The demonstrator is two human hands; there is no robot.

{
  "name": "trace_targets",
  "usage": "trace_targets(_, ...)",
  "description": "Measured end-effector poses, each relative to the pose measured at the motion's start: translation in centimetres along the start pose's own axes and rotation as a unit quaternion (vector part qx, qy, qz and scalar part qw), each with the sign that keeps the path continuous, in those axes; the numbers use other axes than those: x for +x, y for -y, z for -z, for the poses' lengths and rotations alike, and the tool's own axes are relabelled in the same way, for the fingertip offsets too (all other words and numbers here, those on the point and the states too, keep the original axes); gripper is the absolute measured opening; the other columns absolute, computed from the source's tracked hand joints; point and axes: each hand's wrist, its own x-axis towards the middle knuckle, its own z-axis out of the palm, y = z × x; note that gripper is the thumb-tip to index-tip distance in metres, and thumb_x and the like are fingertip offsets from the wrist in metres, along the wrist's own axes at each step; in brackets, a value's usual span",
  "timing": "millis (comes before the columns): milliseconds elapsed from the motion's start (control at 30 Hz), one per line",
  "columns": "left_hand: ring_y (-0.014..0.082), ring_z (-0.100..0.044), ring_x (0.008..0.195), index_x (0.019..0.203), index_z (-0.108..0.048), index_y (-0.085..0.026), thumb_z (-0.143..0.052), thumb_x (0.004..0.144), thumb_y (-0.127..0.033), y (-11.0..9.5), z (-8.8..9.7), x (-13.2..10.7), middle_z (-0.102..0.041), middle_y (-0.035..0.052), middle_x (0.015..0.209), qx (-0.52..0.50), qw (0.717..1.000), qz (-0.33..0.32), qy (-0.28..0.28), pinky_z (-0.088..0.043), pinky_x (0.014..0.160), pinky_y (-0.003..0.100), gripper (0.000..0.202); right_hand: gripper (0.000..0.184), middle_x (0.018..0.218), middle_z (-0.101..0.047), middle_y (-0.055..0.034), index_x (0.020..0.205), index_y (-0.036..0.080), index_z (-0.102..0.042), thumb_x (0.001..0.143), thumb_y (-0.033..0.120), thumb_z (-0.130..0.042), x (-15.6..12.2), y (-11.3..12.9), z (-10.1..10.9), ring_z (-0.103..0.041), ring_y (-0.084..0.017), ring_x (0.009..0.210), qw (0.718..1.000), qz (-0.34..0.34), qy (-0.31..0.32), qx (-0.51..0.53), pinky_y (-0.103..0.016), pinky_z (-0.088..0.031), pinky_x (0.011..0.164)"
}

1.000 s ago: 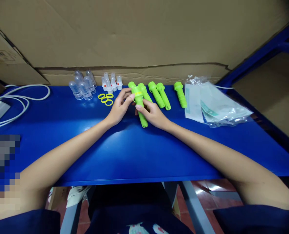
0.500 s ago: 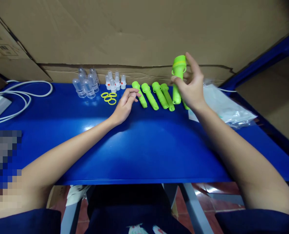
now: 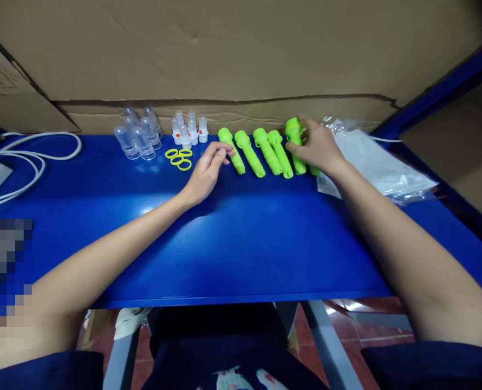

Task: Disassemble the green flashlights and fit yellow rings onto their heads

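Several lime-green flashlight bodies lie in a row at the back of the blue table (image 3: 233, 244). My right hand (image 3: 320, 149) rests on the table at the row's right end, its fingers curled round one green flashlight body (image 3: 295, 142). Another green body lies partly hidden behind that hand. My left hand (image 3: 206, 170) lies on the table with fingers loosely spread, holding nothing; its fingertips are beside the leftmost green body (image 3: 230, 149). A few yellow rings (image 3: 178, 158) sit just left of that hand.
Clear plastic caps (image 3: 137, 138) and small white-based clear pieces (image 3: 188, 130) stand at the back left. Plastic bags (image 3: 381, 168) lie at the right. A white cable (image 3: 33, 162) loops at the far left. Cardboard (image 3: 225, 54) walls the back.
My right hand carried a green flashlight body from the centre up and to the right, then lowered it onto the table at the row's right end. My left hand let go and stayed put.
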Motion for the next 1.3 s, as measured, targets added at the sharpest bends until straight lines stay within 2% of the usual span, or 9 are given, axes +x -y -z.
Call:
trace_targets(167,0.0191,-0.070,0.110,0.110,-0.061,-0.022,-0.044,0.110,-0.051,-0.1,0.1,0.0,-0.074,0.0102,0.119,0.012,1.000,0.002,0.001,-0.055,0.102,0.035,0.035,0.072,0.134,-0.075,-0.0209,0.160,0.010,-0.055,0.091,0.025,-0.071,0.2,-0.9,-1.1,-0.073,-0.039,0.125,1.000,0.000,0.008,-0.029,-0.054,-0.051,0.117)
trace_targets(367,0.0203,-0.070,0.110,0.110,-0.062,-0.021,-0.041,0.111,-0.049,0.1,0.0,0.0,-0.074,0.0100,0.120,0.034,0.999,-0.022,0.011,-0.057,0.100,0.036,0.035,0.062,0.126,-0.076,-0.0213,0.151,0.010,-0.062,0.092,0.027,-0.067,0.5,-1.6,-1.3,-0.071,-0.041,0.123,0.998,0.011,0.032,-0.059,-0.053,-0.053,0.110)
trace_targets(500,0.0220,-0.071,0.108,0.118,-0.062,-0.021,-0.047,0.109,-0.040,-0.1,0.9,0.2,-0.073,0.0099,0.122,0.162,0.986,-0.048,0.006,-0.056,0.099,0.037,0.026,0.043,0.136,-0.066,-0.0267,0.137,0.010,-0.066,0.101,0.033,-0.059,0.2,-1.2,-1.4,-0.064,-0.041,0.131,0.998,0.000,-0.026,-0.064,-0.054,-0.050,0.111)
trace_targets(600,0.0296,-0.067,0.123,0.123,-0.064,-0.020,-0.056,0.105,-0.033,-1.1,2.7,0.6,-0.069,0.0136,0.133,0.350,0.933,-0.073,0.021,-0.049,0.113,0.047,0.024,0.033,0.141,-0.059,-0.0271,0.124,0.014,-0.067,0.106,0.038,-0.052,-0.5,0.2,-1.2,-0.064,-0.040,0.125,0.996,-0.007,-0.074,-0.058,-0.055,-0.049,0.107)
trace_targets(700,0.0396,-0.057,0.142,0.130,-0.065,-0.018,-0.056,0.104,-0.028,-2.5,4.4,0.9,-0.066,0.0175,0.141,0.510,0.859,-0.028,0.036,-0.038,0.123,0.059,0.030,0.031,0.137,-0.063,-0.0232,0.119,0.018,-0.067,0.107,0.039,-0.048,-1.0,2.0,-0.8,-0.065,-0.040,0.122,0.996,-0.016,-0.051,-0.074,-0.056,-0.051,0.102)
trace_targets(800,0.0444,-0.055,0.145,0.134,-0.066,-0.014,-0.053,0.104,-0.027,-3.3,5.1,0.9,-0.066,0.0214,0.143,0.587,0.807,0.042,0.051,-0.038,0.122,0.064,0.036,0.032,0.132,-0.069,-0.0224,0.122,0.017,-0.067,0.106,0.038,-0.049,-1.4,3.5,-0.6,-0.067,-0.043,0.126,0.994,-0.032,-0.009,-0.104,-0.057,-0.053,0.102)
trace_targets(933,0.0427,-0.065,0.133,0.128,-0.072,-0.015,-0.053,0.102,-0.027,-3.6,5.1,0.9,-0.070,0.0199,0.138,0.614,0.777,0.104,0.093,-0.048,0.113,0.062,0.034,0.036,0.129,-0.073,-0.0245,0.128,0.015,-0.064,0.106,0.039,-0.049,-1.6,4.0,-0.7,-0.070,-0.045,0.120,0.992,-0.024,0.025,-0.122,-0.058,-0.055,0.098)
trace_targets(1133,0.0342,-0.071,0.124,0.119,-0.075,-0.017,-0.048,0.099,-0.014,-3.3,5.9,1.4,-0.075,0.0137,0.127,0.588,0.795,0.096,0.113,-0.052,0.111,0.054,0.034,0.047,0.118,-0.076,-0.0259,0.136,0.011,-0.061,0.105,0.045,-0.052,-1.4,3.1,-1.5,-0.073,-0.043,0.109,0.992,-0.018,0.044,-0.119,-0.054,-0.056,0.092)
trace_targets(1300,0.0337,-0.070,0.125,0.110,-0.073,-0.018,-0.052,0.096,-0.016,-0.7,7.2,1.6,-0.077,0.0122,0.115,0.484,0.872,0.015,0.062,-0.049,0.117,0.057,0.026,0.050,0.117,-0.077,-0.0234,0.140,0.012,-0.059,0.102,0.046,-0.058,-1.2,2.7,-1.8,-0.074,-0.040,0.108,0.996,-0.001,0.032,-0.083,-0.050,-0.057,0.092)
